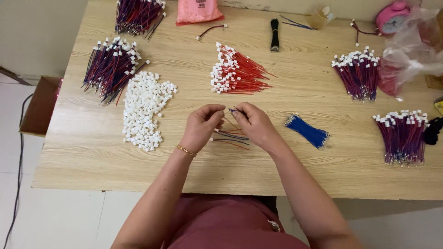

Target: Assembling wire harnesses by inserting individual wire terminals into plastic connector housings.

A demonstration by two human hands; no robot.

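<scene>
Both hands meet above the wooden surface (286, 157). The left hand (201, 125) and right hand (254, 123) pinch a thin wire (230, 110) between their fingertips, its length running sideways, just near of the red wire pile (237, 71).

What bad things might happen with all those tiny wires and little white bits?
The thin wire pinched between the left hand and right hand might slip or bend. A sleeve or arm could scatter the loose pile of white connectors. The finished bundle near the table edge might get knocked off.
</scene>
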